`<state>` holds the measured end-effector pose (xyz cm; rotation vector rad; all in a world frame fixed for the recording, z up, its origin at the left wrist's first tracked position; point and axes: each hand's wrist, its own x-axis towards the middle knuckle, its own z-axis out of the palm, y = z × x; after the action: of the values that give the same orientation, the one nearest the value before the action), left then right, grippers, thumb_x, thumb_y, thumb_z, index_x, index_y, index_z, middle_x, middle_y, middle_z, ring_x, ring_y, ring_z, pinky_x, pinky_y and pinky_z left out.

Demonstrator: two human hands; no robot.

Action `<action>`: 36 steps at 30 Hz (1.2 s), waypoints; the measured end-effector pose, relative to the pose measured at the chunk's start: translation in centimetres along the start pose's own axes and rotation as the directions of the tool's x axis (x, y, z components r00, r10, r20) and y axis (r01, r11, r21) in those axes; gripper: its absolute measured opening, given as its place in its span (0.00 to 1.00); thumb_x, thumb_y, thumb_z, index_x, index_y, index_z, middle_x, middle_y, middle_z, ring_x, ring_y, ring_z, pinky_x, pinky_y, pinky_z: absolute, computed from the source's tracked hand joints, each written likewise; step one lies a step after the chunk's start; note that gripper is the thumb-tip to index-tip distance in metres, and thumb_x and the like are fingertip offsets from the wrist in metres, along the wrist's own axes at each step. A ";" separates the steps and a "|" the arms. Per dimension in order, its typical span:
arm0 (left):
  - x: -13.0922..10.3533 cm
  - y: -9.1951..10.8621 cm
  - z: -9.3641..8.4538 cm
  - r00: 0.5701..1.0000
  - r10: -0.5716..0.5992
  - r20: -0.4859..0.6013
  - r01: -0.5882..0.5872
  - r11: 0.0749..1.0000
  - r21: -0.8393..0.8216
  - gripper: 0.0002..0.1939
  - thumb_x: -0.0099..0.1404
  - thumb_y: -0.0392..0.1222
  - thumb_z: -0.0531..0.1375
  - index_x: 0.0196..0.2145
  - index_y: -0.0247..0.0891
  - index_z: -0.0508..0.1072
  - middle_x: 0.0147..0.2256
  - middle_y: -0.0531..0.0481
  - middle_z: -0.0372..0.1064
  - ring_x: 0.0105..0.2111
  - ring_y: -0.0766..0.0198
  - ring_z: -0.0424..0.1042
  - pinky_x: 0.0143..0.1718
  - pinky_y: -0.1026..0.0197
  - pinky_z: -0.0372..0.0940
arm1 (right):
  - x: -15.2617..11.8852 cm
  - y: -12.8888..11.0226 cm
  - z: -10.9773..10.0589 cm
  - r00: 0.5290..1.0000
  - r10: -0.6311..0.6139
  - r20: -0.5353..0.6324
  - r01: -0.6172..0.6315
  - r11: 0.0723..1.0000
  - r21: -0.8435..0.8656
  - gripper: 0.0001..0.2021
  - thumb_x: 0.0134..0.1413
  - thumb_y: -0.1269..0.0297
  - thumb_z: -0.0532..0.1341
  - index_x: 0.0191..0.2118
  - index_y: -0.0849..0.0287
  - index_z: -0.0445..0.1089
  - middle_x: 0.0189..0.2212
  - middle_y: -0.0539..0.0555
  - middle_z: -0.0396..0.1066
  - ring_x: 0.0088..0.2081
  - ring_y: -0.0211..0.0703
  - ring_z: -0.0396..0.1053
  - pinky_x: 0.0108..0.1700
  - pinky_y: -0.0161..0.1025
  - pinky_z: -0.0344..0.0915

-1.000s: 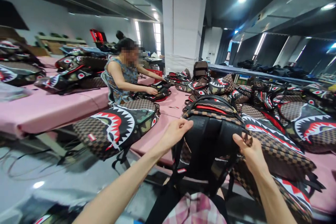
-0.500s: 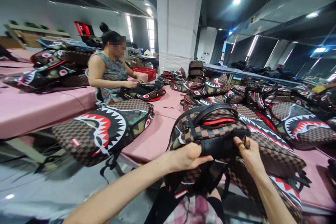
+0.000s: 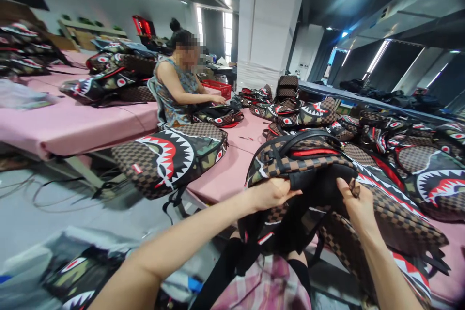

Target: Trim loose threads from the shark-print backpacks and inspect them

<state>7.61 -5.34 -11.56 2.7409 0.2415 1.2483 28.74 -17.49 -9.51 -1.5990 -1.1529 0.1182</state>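
A brown checkered backpack with a black handle and a red-lined opening stands at the table edge, close to my lap. My left hand grips its black part from the left, fingers closed round the fabric. On the right, my right hand pinches the same black fabric, and a small brown piece sticks up between its fingers. Black cloth hangs between both hands. Just right of it lie other checkered shark-mouth backpacks, close to my right forearm.
Another shark-mouth backpack overhangs the pink table at left. Across the table a seated person handles a bag. More bags are piled at back right; a plastic-wrapped bag lies low at left.
The view has turned left and down, bringing the plastic-wrapped bag into sight. Both hands keep hold of the backpack, with the black fabric spread wider between them. The seated person's hand has moved.
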 end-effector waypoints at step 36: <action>1.9 -2.3 0.2 0.913 -0.377 -0.157 0.274 0.851 -0.447 0.07 0.60 0.34 0.58 0.36 0.37 0.75 0.33 0.49 0.73 0.32 0.64 0.71 0.36 0.62 0.65 | 7.7 4.5 -1.3 0.960 -0.079 -0.267 0.040 0.988 -0.147 0.20 0.50 0.52 0.57 0.40 0.64 0.70 0.33 0.56 0.71 0.35 0.44 0.65 0.41 0.41 0.60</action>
<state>8.77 -2.69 -10.76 2.0814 0.3962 1.3450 36.21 -12.53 -8.93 -1.6428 -1.0101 -0.2220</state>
